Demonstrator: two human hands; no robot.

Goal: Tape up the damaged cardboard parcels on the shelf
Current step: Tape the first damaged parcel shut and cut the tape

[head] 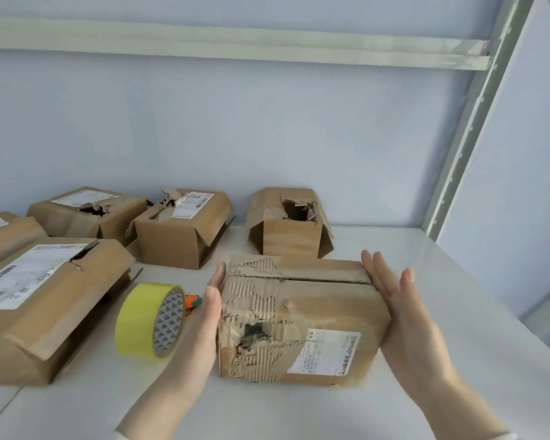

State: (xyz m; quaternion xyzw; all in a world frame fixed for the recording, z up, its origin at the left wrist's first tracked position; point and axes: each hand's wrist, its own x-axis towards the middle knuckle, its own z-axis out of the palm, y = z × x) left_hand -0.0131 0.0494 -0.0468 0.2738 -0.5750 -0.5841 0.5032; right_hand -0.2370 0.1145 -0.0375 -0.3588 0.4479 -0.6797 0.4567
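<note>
White shelf [451,274] by a blue wall [267,122] bears a torn parcel [318,300] between flat-fingered left hand [208,309] and right hand [397,303].

Bright, even light; soft shadows; slight blur.

A parcel storeroom is suggested: a white shelf [442,281] is framed by a perforated metal upright [475,122] at its right rear corner, and labelled, torn cardboard parcels [178,242] are lined along its back.

Pale blue wall [267,122] behind a white shelf board [458,296], metal upright [473,122] at right
</note>
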